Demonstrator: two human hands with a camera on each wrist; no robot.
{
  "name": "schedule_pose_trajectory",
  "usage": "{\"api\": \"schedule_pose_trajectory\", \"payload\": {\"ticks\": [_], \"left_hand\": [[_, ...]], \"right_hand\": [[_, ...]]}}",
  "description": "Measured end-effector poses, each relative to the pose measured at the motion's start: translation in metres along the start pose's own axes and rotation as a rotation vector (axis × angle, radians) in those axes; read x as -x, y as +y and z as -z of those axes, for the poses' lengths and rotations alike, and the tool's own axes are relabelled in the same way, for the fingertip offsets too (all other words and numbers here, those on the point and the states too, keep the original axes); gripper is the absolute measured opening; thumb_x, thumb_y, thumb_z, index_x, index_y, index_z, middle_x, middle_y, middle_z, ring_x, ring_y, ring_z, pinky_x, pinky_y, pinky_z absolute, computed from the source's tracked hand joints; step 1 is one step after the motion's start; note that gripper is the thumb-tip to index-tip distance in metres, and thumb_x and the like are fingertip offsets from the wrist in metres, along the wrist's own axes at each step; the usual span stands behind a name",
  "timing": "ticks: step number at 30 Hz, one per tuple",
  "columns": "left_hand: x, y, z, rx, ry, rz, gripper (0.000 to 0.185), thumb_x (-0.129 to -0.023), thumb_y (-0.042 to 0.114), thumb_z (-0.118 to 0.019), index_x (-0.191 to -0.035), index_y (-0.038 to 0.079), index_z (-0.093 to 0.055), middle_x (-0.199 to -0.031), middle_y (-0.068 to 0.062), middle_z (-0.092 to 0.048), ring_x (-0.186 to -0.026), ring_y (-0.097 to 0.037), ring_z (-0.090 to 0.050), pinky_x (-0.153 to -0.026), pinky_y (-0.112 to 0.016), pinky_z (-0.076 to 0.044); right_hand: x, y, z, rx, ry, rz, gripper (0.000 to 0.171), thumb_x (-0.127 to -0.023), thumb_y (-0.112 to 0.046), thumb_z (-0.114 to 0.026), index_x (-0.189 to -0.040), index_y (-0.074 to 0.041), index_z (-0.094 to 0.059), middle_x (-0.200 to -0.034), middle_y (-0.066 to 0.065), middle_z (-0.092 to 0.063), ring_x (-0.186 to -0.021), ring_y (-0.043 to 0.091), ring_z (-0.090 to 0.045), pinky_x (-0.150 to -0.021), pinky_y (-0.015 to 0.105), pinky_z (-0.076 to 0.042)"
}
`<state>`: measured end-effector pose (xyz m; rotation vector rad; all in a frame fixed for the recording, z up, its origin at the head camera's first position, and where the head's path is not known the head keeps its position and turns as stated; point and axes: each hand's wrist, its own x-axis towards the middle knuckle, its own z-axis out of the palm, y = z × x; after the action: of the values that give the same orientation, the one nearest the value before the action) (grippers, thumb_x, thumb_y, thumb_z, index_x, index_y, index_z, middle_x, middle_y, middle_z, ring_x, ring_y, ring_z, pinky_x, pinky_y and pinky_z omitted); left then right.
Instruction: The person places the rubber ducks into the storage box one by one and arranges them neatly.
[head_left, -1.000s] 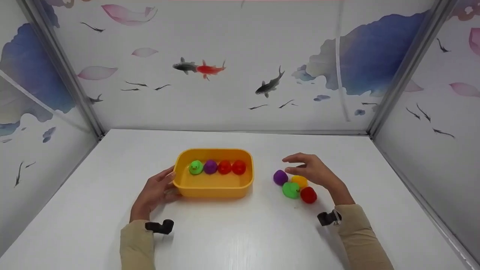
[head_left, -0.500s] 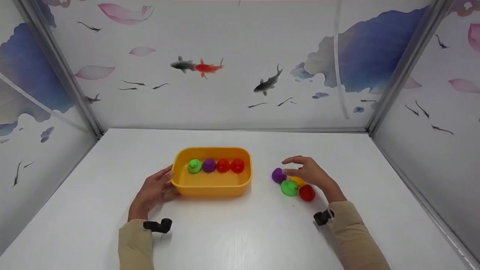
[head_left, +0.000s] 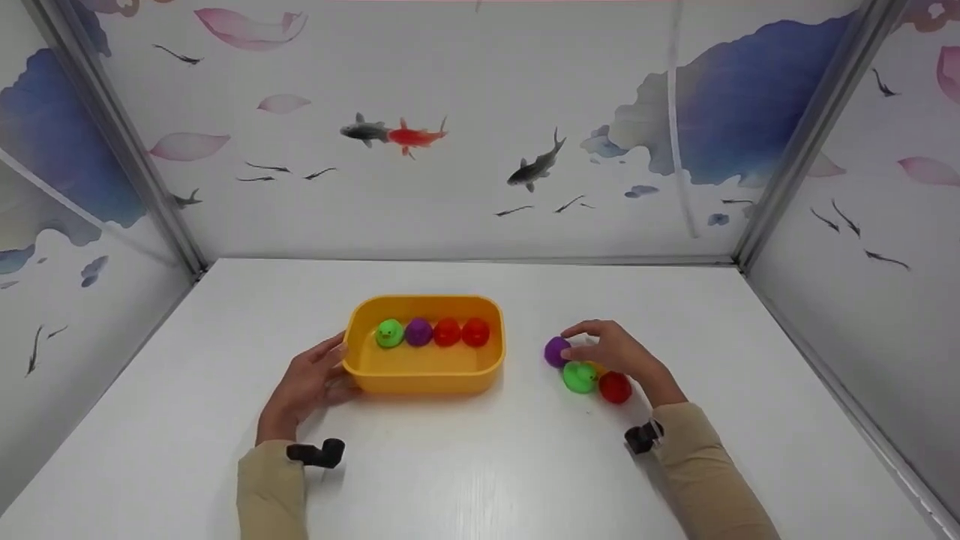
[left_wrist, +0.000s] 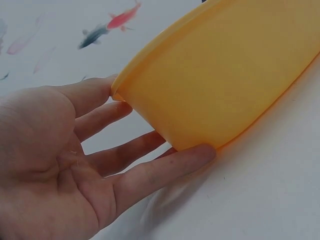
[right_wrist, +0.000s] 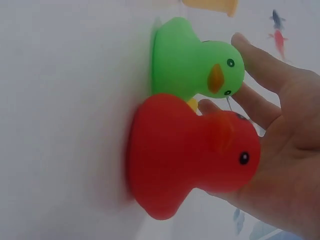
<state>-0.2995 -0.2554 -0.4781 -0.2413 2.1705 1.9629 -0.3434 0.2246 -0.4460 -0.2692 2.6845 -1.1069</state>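
Head view, yellow tub (head_left: 424, 375) holding four ducks (head_left: 433, 332), left hand (head_left: 307, 386) flat against it, right hand (head_left: 615, 354) relaxed over loose ducks (head_left: 579, 377)

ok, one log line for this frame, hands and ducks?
left hand: open, touching yellow tub | right hand: open over loose ducks, none gripped | tub: four ducks | table: green duck, red duck, purple duck

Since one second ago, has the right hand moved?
Yes. The right hand has come down onto the loose ducks, hiding the yellow one; beside them, the purple duck stayed put.
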Motion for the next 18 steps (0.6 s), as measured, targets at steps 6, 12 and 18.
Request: {"api": "schedule_pose_trajectory", "payload": {"ticks": [6,12,18], "left_hand": [[0.0,0.0008,0.0004,-0.003,0.007,0.004,0.061,-0.102,0.047,-0.051,-0.157,0.027,-0.034,-0.156,-0.013,-0.044,-0.127,-0.028,-0.061,-0.096,-0.037,-0.059],[0.0009,0.0008,0.0,0.008,0.01,0.009,0.061,-0.102,0.048,-0.052,-0.157,0.028,-0.035,-0.155,-0.012,-0.046,-0.127,-0.029,-0.061,-0.096,-0.037,-0.059],[0.0016,0.0022,0.0004,0.013,0.003,0.017,0.058,-0.103,0.045,-0.051,-0.157,0.028,-0.035,-0.156,-0.012,-0.045,-0.13,-0.029,-0.059,-0.096,-0.037,-0.058]], "right_hand": [[-0.0017,-0.0004,-0.0044,0.024,0.007,-0.039,0.041,-0.093,-0.032,-0.072,-0.131,-0.019,-0.066,-0.153,0.02,-0.045,-0.143,0.046,-0.036,-0.113,0.064,-0.039],[-0.0046,-0.0011,-0.007,0.044,0.014,-0.054,0.042,-0.093,-0.031,-0.072,-0.132,-0.017,-0.065,-0.152,0.021,-0.046,-0.142,0.046,-0.038,-0.114,0.064,-0.038],[-0.0066,-0.0019,-0.0088,0.037,0.008,-0.068,0.042,-0.093,-0.03,-0.072,-0.132,-0.016,-0.065,-0.149,0.019,-0.05,-0.139,0.043,-0.042,-0.112,0.06,-0.042]]}}
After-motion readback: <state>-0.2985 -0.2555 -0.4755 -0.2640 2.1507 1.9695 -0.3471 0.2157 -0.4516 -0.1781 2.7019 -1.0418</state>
